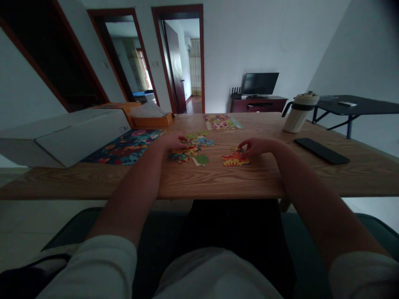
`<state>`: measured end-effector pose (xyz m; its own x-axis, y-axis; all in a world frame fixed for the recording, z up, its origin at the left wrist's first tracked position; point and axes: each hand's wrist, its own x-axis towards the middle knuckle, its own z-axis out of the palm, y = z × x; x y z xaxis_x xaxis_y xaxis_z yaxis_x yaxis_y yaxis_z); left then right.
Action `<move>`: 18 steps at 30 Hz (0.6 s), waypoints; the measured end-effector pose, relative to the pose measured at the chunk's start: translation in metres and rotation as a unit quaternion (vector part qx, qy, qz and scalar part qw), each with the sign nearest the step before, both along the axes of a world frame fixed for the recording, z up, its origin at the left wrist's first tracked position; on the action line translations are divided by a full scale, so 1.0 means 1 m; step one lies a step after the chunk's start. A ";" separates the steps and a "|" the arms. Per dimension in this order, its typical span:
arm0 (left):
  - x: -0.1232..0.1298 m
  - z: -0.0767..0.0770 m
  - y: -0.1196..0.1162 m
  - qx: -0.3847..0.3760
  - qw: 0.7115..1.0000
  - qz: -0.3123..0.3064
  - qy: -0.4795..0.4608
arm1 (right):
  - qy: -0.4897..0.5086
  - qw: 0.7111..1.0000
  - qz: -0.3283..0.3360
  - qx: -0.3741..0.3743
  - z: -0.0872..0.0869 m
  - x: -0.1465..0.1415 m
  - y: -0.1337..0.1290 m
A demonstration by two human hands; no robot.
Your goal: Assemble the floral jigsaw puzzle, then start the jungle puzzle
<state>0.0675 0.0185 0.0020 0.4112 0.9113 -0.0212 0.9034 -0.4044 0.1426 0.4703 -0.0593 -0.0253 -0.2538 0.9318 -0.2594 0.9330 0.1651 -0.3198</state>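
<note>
Several loose jigsaw puzzle pieces (190,149) lie heaped in the middle of the wooden table. My left hand (173,141) rests at the heap's left side, its fingers apart and touching the pieces. A green puzzle piece (202,159) lies at the near edge of the heap. To the right is a small joined section of red and yellow puzzle (234,160). Over its upper right corner, my right hand (258,146) has thumb and forefinger bent around a small yellowish puzzle piece (234,148). The fingertips partly hide that piece.
A colourful picture sheet (131,145) lies left, beside a white box (84,135) and an orange tissue box (152,120). Farther back is a picture card (221,122). At right stand a white flask (299,113) and a dark flat phone-like slab (321,150).
</note>
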 end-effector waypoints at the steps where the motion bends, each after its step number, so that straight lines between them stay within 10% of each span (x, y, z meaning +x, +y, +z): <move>1: -0.003 0.002 0.000 -0.005 1.000 -0.002 -0.010 | -0.001 1.000 -0.001 0.001 0.001 0.000 0.000; 9: -0.002 0.002 -0.007 -0.093 0.995 -0.034 0.002 | -0.003 1.000 -0.002 -0.008 0.004 -0.003 -0.004; 18: 0.026 -0.005 -0.017 -0.018 0.997 -0.069 0.009 | 0.006 1.000 0.005 -0.003 0.001 0.000 -0.001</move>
<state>0.0934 0.0011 -0.0027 0.5326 0.8442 -0.0615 0.8418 -0.5207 0.1426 0.4707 -0.0606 -0.0244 -0.2669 0.9274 -0.2621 0.9272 0.1730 -0.3322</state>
